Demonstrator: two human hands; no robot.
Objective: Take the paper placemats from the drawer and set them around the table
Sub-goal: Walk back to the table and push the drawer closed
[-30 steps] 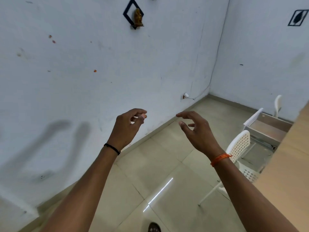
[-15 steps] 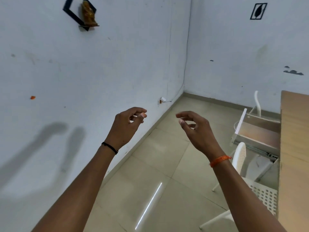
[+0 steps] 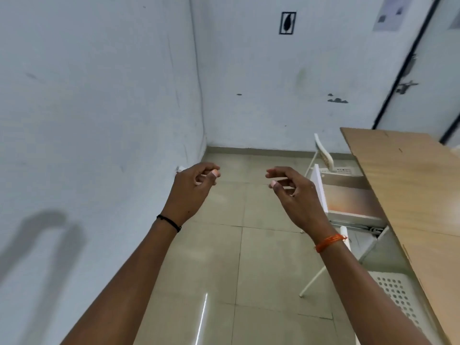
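My left hand (image 3: pixel 193 189) and my right hand (image 3: pixel 295 192) are raised in front of me over the tiled floor, fingers loosely curled and apart, holding nothing. A wooden table (image 3: pixel 410 195) runs along the right side. Under its left edge a white drawer (image 3: pixel 348 202) stands pulled out, just right of my right hand; its inside looks brownish and I cannot make out any placemats in it.
Two white perforated chairs stand by the table: one (image 3: pixel 326 158) beyond the drawer, one (image 3: pixel 395 295) near me at the lower right. White walls meet in a corner ahead. A door (image 3: pixel 423 70) is at the far right. Tiled floor stretches ahead.
The view has swung to the right: the wall corner, the table and the open drawer have come toward the middle. Both hands keep the same raised pose.
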